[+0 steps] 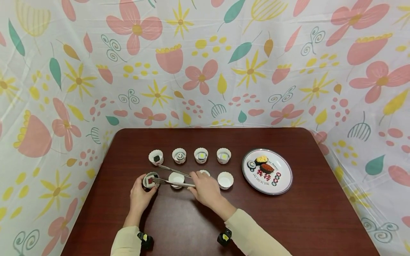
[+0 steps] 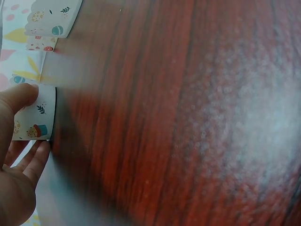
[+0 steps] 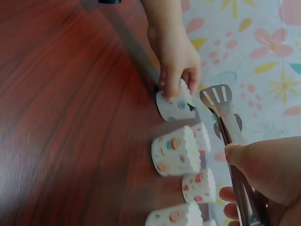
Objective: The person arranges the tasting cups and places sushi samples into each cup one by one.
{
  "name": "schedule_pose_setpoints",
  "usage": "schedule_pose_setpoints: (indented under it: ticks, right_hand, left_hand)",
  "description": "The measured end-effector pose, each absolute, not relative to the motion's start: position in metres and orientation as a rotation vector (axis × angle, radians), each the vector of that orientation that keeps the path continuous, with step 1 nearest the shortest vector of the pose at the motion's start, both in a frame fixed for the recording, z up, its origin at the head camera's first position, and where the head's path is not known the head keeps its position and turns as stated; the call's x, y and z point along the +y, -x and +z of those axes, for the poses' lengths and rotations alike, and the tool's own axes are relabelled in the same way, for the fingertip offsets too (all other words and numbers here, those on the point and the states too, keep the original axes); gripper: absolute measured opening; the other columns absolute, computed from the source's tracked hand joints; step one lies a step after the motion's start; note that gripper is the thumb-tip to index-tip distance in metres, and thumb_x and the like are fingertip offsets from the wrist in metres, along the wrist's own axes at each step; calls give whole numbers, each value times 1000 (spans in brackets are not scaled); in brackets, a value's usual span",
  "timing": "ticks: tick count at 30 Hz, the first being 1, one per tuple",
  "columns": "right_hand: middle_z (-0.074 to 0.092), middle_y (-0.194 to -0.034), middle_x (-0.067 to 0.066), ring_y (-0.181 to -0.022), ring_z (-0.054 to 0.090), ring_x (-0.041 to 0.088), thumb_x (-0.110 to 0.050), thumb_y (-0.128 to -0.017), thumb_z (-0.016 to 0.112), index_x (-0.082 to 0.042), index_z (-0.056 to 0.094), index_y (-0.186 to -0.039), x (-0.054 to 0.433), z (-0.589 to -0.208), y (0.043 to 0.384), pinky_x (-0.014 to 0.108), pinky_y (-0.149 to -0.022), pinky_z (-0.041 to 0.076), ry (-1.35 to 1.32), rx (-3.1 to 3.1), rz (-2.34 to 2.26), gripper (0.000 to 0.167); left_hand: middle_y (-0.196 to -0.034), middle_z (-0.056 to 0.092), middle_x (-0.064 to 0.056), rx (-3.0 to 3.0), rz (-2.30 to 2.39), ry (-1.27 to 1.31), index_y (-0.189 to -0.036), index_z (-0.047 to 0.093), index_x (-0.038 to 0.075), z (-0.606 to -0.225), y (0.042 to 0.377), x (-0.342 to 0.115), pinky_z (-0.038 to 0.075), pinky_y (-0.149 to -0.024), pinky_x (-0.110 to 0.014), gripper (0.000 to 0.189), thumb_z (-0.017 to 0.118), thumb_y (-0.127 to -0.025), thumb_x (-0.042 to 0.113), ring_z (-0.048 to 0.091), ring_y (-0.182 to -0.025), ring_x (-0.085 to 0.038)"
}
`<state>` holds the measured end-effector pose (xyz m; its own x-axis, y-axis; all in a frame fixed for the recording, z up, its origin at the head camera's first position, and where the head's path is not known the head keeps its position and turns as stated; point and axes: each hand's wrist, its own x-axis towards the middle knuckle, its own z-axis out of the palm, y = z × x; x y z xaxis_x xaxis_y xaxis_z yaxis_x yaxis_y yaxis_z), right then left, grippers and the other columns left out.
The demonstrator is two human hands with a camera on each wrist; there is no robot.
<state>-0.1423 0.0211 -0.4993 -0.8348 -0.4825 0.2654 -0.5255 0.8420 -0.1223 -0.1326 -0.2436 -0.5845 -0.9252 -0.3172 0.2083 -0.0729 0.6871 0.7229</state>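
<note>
My left hand [image 1: 140, 195] holds the front-left paper cup [image 1: 148, 184] between thumb and fingers. Inside that cup is a sushi-like piece [image 1: 150, 180] with red and dark parts. In the left wrist view the cup's printed side [image 2: 36, 113] shows beside the thumb. My right hand [image 1: 206, 189] grips metal serving tongs [image 1: 184, 184] with slotted ends. The tongs are spread: one tip overlaps the held cup in the head view, the other points at the back-left cup [image 1: 156, 157], which contains a dark piece. Nothing shows between the tips in the right wrist view [image 3: 219, 96].
Three more back-row cups hold a smiling swirl piece [image 1: 180, 155] and two yellow-topped pieces [image 1: 201, 155]. Front-row cups [image 1: 225, 180] stand to the right, one partly behind my right hand. A round plate [image 1: 283, 183] at right bears several sushi pieces. Patterned cloth [image 1: 201, 103] hangs behind the table.
</note>
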Motion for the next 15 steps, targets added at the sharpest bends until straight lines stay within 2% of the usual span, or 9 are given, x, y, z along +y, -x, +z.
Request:
schedule_pose_setpoints:
  ticks: [6,15]
  right_hand:
    - [61,-92,0,-82,59,20,-36,-77,72,-13,55,-111,46,-499,143,33,-62,49,-727,-2760,347,45]
    - [59,-88,2,-78,59,23,-33,-75,73,-12,56,-110,83,-503,144,36,-60,48,-630,-2756,350,44]
  left_hand:
    - [-116,57,-17,-2580,-1093,-306,-124,50,5,-584,132,-242,47,-75,-45,65,79,-67,11,58,-94,-32]
    - [-119,56,-19,-2609,-1109,-327,-125,49,5,-581,131,-242,43,-83,-49,65,78,-68,13,54,-104,-35]
